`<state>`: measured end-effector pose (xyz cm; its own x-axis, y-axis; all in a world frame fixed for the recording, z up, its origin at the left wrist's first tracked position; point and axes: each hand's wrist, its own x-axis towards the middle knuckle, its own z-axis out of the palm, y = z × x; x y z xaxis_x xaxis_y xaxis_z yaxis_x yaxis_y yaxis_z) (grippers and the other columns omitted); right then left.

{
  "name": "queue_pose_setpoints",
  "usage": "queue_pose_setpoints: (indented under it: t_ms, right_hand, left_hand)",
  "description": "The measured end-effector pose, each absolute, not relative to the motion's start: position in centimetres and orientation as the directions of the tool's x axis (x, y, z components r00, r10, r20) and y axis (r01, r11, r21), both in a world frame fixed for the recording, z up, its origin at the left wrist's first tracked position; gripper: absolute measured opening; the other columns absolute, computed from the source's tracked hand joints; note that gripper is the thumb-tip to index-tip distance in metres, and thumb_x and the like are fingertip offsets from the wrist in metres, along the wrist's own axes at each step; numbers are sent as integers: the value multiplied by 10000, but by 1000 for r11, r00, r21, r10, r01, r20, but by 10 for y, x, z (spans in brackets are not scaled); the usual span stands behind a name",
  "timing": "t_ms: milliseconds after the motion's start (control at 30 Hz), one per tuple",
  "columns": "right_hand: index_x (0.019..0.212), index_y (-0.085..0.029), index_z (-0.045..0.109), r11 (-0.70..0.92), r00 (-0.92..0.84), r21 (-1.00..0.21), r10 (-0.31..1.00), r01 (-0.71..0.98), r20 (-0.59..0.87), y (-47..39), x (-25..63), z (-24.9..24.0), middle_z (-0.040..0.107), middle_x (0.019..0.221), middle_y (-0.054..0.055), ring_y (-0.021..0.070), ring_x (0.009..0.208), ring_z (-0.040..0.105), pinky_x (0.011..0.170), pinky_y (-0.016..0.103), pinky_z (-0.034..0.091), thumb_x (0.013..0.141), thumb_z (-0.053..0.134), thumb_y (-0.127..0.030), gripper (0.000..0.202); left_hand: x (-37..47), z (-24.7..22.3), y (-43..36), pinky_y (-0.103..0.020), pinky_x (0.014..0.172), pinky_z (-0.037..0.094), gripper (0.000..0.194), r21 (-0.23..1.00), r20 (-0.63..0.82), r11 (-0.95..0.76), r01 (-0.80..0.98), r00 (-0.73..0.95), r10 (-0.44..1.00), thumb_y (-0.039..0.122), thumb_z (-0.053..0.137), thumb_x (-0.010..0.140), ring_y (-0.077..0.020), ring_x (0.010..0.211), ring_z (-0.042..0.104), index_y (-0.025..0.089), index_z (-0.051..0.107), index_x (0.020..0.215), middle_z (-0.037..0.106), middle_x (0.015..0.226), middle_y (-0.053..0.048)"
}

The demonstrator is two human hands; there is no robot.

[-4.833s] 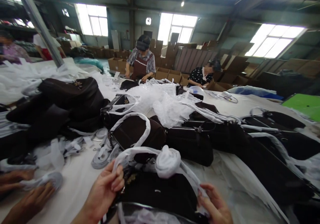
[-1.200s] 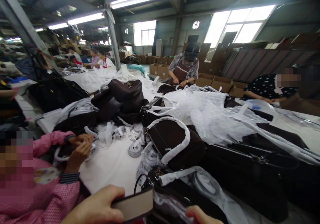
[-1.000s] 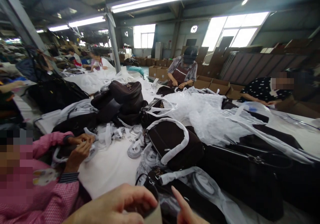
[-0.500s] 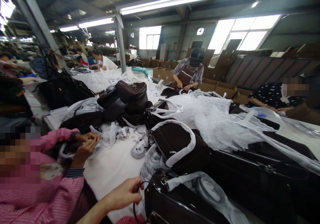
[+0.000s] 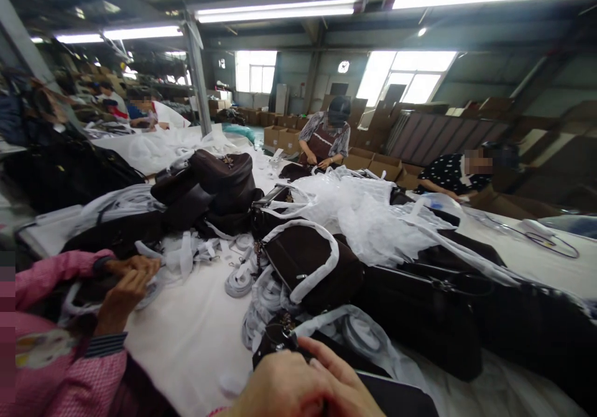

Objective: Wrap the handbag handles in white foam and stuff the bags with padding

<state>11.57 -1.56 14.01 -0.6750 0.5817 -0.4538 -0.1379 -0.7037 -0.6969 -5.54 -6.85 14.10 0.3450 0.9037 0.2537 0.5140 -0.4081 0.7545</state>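
Note:
At the bottom centre my left hand [image 5: 282, 383] is closed, its back toward me, at the near end of a dark handbag [image 5: 401, 395]. Against it lies my right hand [image 5: 347, 383], index finger stretched along the bag's end and the other fingers bent inward. Whatever the two hands pinch between them is hidden. Just beyond the fingertips are metal fittings [image 5: 282, 339] on the bag. A white-wrapped strap [image 5: 326, 320] curves across the bag behind my hands. Another dark handbag [image 5: 308, 268] with a white-wrapped handle lies farther back.
Coils of pale strapping [image 5: 240, 280] lie on the white table [image 5: 186, 336]. A co-worker in pink checks [image 5: 88, 367] works close on the left. Clear plastic wrapping [image 5: 368, 212] covers dark bags to the right. Two more people work across the table.
My left hand has moved right from the thin dark cord loop it held beside the bag. My right hand has come into view against it. The view has turned right.

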Motion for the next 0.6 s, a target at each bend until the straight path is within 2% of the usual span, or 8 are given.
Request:
queue_pose_setpoints:
  t_ms: [67,133,233,300,367,500,600]
  right_hand:
    - [1131,-230,699,-745,-673,-620,591,-244,-445,-11,106,137,702,775,-25,134,693,691,724,282,544,651,963,-393,572]
    - [1102,-213,683,-734,-656,-618,618,-282,-433,-10,107,132,659,736,-50,103,592,650,654,263,539,666,957,-327,528]
    - [1069,-187,660,-732,-676,-644,591,-221,-440,-11,115,123,631,734,-54,88,550,638,600,234,534,737,912,-334,443]
    - [1034,-183,645,-741,-700,-644,562,-189,-441,-12,114,118,612,711,-63,87,541,639,591,225,541,740,909,-364,434]
    - [990,-187,631,-737,-721,-648,554,-193,-416,-12,109,115,597,688,-74,72,493,603,547,213,535,720,913,-430,460]
    - [974,-190,620,-702,-744,-689,555,-179,-372,-10,97,117,610,678,-69,39,426,531,477,174,487,720,892,-515,494]
    - [974,-180,625,-662,-749,-735,560,-146,-355,-7,99,119,599,628,-67,4,386,444,421,115,369,739,867,-550,501]
  left_hand:
    - [-74,132,-70,-342,927,549,241,780,209,-199,594,53,976,187,563,834,-247,1012,687,214,668,1049,743,1053,-93]
    - [-93,121,-76,-425,1019,533,431,821,44,78,566,-198,979,263,569,829,-289,1166,649,182,598,1251,676,1284,-155]
    - [-103,95,-86,-468,1093,494,517,818,-225,319,479,-243,944,417,478,907,-298,1249,626,159,552,1349,627,1393,-175]
    - [-95,77,-90,-451,1111,477,529,798,-239,346,493,-268,933,466,390,955,-285,1276,615,151,554,1347,636,1384,-173]
    - [-81,64,-89,-438,1080,499,534,773,-149,333,540,-355,923,470,327,980,-283,1265,628,139,549,1336,646,1365,-185]
    - [-65,52,-74,-388,872,586,412,775,-16,275,568,-418,908,409,281,1014,-268,1030,744,208,592,1195,759,1133,-133]
    - [-69,49,-65,-373,798,589,358,795,40,215,567,-402,915,396,293,1028,-262,914,770,249,600,1138,789,1009,-93]
